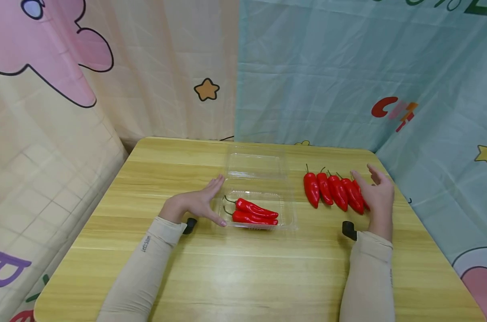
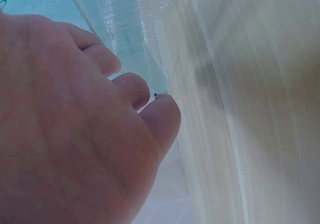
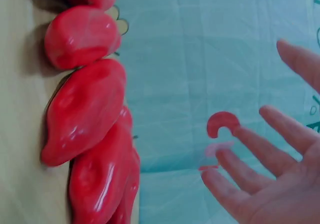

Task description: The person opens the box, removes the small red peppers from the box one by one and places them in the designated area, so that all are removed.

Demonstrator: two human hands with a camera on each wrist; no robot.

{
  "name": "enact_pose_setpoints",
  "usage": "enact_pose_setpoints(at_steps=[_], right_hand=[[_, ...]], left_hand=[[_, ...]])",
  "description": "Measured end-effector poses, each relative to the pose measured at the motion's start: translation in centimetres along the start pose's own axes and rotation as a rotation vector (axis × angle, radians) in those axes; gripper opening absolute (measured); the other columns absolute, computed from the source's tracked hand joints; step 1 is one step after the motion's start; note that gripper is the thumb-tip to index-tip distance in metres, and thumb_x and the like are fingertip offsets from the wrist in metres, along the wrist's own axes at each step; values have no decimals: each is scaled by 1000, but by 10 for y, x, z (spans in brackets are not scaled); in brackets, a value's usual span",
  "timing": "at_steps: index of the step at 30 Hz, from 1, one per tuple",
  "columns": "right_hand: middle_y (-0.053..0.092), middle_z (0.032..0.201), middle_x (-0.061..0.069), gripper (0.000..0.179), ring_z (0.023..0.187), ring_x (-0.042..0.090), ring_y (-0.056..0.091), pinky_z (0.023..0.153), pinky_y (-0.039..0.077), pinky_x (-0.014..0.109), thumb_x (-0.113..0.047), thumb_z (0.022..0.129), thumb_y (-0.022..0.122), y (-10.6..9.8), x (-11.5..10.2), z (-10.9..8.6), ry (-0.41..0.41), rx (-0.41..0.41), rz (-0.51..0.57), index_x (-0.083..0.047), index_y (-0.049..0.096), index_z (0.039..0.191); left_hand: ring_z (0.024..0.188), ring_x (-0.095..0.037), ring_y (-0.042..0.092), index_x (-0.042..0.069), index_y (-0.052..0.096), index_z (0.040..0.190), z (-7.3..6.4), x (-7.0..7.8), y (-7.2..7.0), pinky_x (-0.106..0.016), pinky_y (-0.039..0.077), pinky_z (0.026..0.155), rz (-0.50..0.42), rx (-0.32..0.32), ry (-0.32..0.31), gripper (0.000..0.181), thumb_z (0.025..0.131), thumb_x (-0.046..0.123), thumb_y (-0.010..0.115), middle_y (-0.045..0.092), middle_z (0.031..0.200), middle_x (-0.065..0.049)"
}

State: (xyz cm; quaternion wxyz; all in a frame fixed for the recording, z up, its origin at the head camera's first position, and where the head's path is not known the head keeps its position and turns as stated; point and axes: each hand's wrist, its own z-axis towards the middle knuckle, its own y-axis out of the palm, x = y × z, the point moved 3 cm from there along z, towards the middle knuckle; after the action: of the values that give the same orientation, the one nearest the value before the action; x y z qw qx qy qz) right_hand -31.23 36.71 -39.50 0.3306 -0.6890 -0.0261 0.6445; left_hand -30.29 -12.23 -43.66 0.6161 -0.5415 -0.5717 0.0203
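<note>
A clear plastic clamshell box (image 1: 287, 210) sits mid-table, its lid (image 1: 254, 166) folded back. Two red chili peppers (image 1: 254, 208) lie inside, near the front, stems to the left. My left hand (image 1: 199, 202) is at the box's left side, thumb and fingers spread along it; in the left wrist view the fingertips (image 2: 162, 116) lie close to the clear wall (image 2: 145, 54), contact unclear. To the right, several red chili peppers (image 1: 337, 192) form a row, stems away from me. My right hand (image 1: 378, 197) hovers by the row's right end, fingers spread and holding nothing, partly hiding the last pepper.
The wood-grain table (image 1: 243, 273) has rounded corners. Behind it hang a beige printed curtain (image 1: 167, 89) and a blue one (image 1: 308, 89), close to the far edge. A black wrist camera (image 1: 349, 230) sticks out at the right cuff, another (image 1: 190, 225) at the left.
</note>
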Motion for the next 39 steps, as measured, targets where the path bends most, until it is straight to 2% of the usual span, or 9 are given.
enact_pose_setpoints(at_steps=[5,10,14,19,24,31,35,39], right_hand=[[41,157,10,79,141,32,40,111,37,49,-51,93,68,17,-19,-7,-157,-148,8,-15,38,157],[48,151,13,70,134,34,47,105,45,46,-42,94,70,44,-38,-18,-291,-323,32,-12,45,152],[52,147,12,65,132,34,50,103,47,42,-37,94,73,67,-49,-27,-349,-461,62,-12,49,150],[52,146,14,61,130,40,51,100,49,47,-31,94,74,95,-61,-40,-411,-636,42,-8,52,146],[55,142,18,59,127,43,52,100,49,52,-29,92,76,121,-67,-54,-463,-796,-34,-7,55,142],[55,141,20,59,125,40,55,100,49,50,-23,91,76,160,-73,-79,-518,-989,-151,-2,54,142],[59,136,15,56,121,33,58,99,50,46,-21,92,75,179,-72,-93,-533,-1064,-284,-2,55,141],[65,125,6,52,114,25,61,99,50,42,-23,92,76,191,-68,-99,-540,-1091,-417,-6,59,138]], left_hand=[[149,-31,-21,8,-19,158,0,1,0,-51,1,120,-1,-1,-2,145,72,54,88,-26,164,-10],[149,-29,-22,8,-19,158,-1,1,0,-51,1,120,1,-1,-9,145,72,53,88,-26,164,-10],[149,-28,-21,10,-20,158,-1,1,0,-51,1,120,-5,2,-11,145,71,54,88,-27,164,-8],[149,-27,-22,11,-20,158,0,0,0,-51,1,120,-11,2,-16,146,71,55,88,-27,164,-6],[149,-28,-21,10,-19,158,1,1,0,-51,1,120,-9,4,-11,145,71,55,88,-26,164,-8],[149,-26,-21,11,-19,158,1,0,0,-50,1,120,-10,2,-19,145,71,54,89,-25,164,-8],[149,-25,-21,11,-20,158,2,-1,0,-50,2,120,-8,2,-18,146,70,55,88,-25,165,-8],[149,-26,-21,11,-19,158,1,0,0,-50,2,120,-10,2,-14,147,70,56,88,-25,165,-8]])
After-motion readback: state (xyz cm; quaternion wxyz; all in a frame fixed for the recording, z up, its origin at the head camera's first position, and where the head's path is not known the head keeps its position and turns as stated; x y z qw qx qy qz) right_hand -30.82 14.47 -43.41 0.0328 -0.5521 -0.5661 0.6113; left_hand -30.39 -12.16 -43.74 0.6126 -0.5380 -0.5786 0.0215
